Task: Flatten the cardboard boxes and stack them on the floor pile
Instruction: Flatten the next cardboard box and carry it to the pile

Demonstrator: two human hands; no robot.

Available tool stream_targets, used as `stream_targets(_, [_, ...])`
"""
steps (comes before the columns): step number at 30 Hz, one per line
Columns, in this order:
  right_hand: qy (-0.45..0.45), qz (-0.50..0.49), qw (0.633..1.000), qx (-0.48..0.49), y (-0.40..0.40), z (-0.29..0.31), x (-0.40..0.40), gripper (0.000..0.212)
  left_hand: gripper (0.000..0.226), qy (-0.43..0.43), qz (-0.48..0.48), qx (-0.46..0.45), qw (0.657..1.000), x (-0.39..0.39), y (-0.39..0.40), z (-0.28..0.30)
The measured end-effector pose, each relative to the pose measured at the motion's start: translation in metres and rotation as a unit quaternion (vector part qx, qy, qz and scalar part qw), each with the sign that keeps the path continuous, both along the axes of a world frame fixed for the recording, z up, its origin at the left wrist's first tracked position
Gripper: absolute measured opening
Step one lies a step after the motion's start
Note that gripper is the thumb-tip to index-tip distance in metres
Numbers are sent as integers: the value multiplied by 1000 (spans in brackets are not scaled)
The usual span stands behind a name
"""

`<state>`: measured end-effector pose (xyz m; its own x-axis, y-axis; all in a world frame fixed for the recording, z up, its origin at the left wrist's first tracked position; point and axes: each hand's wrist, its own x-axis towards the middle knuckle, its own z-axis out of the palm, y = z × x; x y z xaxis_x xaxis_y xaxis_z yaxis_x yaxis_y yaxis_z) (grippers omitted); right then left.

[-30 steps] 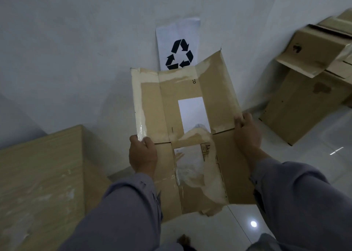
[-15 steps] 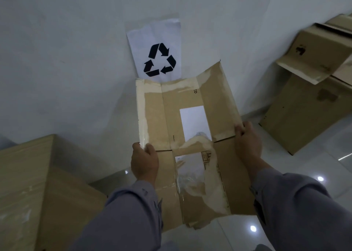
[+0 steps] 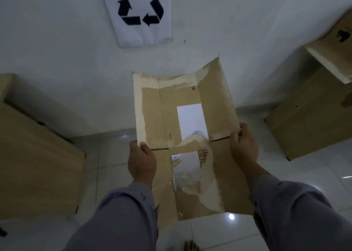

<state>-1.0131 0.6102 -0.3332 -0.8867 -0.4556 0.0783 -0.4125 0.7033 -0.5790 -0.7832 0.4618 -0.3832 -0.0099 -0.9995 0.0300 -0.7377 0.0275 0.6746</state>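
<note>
White tiled floor (image 3: pixel 219 231) meets the pale wall (image 3: pixel 57 41), where a recycling sign (image 3: pixel 139 16) hangs at twelve o'clock. Between both hands, held above the tiles, is the flattened cardboard box (image 3: pixel 182 136): the left hand (image 3: pixel 142 162) pinches its nine o'clock edge, the right hand (image 3: pixel 244 148) grips the three o'clock edge. A wooden cabinet (image 3: pixel 38 165) stands at nine o'clock, unflattened boxes (image 3: pixel 308 117) at two, open floor between.

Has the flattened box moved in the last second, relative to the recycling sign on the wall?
Yes. The flattened box, held by the left hand and right hand, now sits well below the recycling sign; earlier its top edge overlapped the sign.
</note>
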Motion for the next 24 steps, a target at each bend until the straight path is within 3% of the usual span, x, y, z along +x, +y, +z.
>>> stream_targets(6, [-1, 26, 1000, 18, -2, -111, -10, 43, 31, -30, 19, 45, 998, -6, 4, -100])
stream_targets(10, [-2, 57, 997, 45, -14, -204, -18, 32, 31, -28, 55, 79, 995, -5, 0, -197])
stream_targets(16, [9, 65, 995, 74, -36, -355, -30, 40, 35, 0, 65, 128, 990, -11, -10, -356])
stream_targets(24, [22, 47, 996, 72, -55, -535, -54, 38, 35, 21, -5, 181, 983, -23, -39, -522])
